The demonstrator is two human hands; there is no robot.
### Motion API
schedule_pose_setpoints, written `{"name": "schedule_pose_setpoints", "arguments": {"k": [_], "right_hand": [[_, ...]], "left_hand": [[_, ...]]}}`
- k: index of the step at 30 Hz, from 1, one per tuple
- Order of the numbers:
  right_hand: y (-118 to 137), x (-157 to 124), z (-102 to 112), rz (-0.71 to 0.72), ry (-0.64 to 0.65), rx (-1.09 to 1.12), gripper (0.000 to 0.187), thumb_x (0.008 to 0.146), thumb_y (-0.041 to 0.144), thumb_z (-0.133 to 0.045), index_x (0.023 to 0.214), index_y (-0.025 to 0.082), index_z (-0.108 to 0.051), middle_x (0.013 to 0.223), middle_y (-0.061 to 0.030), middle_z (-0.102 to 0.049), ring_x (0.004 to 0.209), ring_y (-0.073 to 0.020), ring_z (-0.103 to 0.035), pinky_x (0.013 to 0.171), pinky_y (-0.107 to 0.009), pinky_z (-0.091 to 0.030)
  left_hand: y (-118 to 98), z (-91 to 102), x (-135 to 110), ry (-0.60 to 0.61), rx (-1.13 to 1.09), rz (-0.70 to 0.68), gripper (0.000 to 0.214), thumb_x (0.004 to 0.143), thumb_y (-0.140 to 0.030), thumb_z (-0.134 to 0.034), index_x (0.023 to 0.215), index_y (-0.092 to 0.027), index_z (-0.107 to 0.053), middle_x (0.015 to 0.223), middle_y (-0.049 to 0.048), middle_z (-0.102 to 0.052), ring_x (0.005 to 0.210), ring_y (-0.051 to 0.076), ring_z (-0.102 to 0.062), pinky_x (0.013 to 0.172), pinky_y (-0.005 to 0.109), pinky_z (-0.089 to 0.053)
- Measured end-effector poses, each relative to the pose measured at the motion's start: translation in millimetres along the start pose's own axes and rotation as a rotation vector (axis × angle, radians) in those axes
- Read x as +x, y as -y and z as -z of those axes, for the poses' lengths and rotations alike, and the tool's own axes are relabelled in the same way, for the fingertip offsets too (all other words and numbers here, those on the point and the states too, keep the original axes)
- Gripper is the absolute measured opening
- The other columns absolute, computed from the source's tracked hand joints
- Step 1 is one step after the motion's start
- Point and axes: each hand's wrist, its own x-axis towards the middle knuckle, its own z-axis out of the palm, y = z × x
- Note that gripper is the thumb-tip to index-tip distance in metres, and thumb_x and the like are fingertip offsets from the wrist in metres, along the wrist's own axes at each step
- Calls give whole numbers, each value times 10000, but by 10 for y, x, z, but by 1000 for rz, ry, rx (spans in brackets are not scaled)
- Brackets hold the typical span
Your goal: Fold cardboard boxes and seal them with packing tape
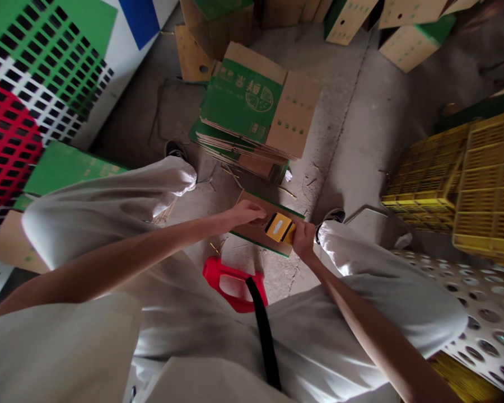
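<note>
My right hand (304,238) is closed around the right end of a small yellow block with black edges (279,227), which has a pale mark on its top face. Just left of the block, my left hand (249,213) has its fingers curled together; what they hold, if anything, is hidden. Beneath both hands is a brown cardboard piece with green edges (256,234), low between my knees.
A stack of flattened green-and-brown cartons (252,101) lies ahead on the concrete floor. A red plastic piece (237,302) is near my lap. Yellow crates (428,173) stand at right, near a perforated white panel (466,291). Made-up boxes (350,19) stand at the back.
</note>
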Motion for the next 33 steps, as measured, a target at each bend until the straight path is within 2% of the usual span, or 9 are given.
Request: {"name": "schedule_pose_setpoints", "arguments": {"k": [3, 6, 11, 15, 21, 25, 33], "right_hand": [[80, 3, 29, -28, 1, 32, 433, 969, 199, -430, 538, 227, -412, 540, -26, -438, 616, -168, -421, 665, -373, -240], [167, 12, 61, -38, 12, 65, 458, 966, 207, -426, 512, 236, -371, 506, -14, -386, 575, -158, -392, 656, -380, -220], [235, 21, 80, -41, 12, 85, 469, 957, 244, -428, 501, 247, -323, 493, -10, -370, 548, -147, -359, 641, -376, -200], [236, 24, 71, -34, 21, 86, 456, 962, 261, -427, 512, 234, -359, 504, -12, -397, 560, -154, -392, 630, -362, -213], [265, 29, 79, -31, 3, 59, 451, 945, 232, -442, 508, 247, -331, 499, -3, -361, 573, -164, -356, 626, -361, -190], [285, 24, 91, -33, 3, 47, 476, 962, 218, -453, 504, 259, -328, 496, 8, -334, 571, -168, -357, 629, -360, -186], [255, 22, 79, -35, 8, 38, 452, 961, 193, -432, 519, 253, -359, 521, -5, -382, 578, -175, -395, 628, -360, -215]], "left_hand": [[139, 47, 124, -2, 87, -94, 136, 853, -42, -731, 835, -136, -827, 762, 29, -791, 701, 104, -701, 759, 215, -548], [254, 96, 228, 4, 162, -206, 137, 807, -42, -782, 885, -132, -850, 807, 41, -817, 745, 126, -733, 785, 223, -570], [281, 77, 268, -39, 321, -298, 131, 803, -75, -806, 901, -138, -866, 911, 69, -849, 854, 180, -780, 831, 262, -606], [253, 22, 264, -116, 442, -305, 152, 789, -64, -809, 899, -151, -866, 905, 63, -845, 881, 199, -784, 835, 277, -619], [241, 19, 215, -119, 256, -221, 85, 773, -77, -872, 831, -132, -844, 818, 59, -818, 781, 161, -750, 808, 263, -609], [175, -16, 133, -114, 122, -163, 65, 831, -98, -863, 786, -127, -826, 745, 45, -784, 703, 134, -705, 776, 259, -601], [53, -62, 64, -145, 217, -167, 114, 878, -107, -830, 764, -114, -831, 654, 9, -728, 620, 115, -640, 681, 228, -559]]}}
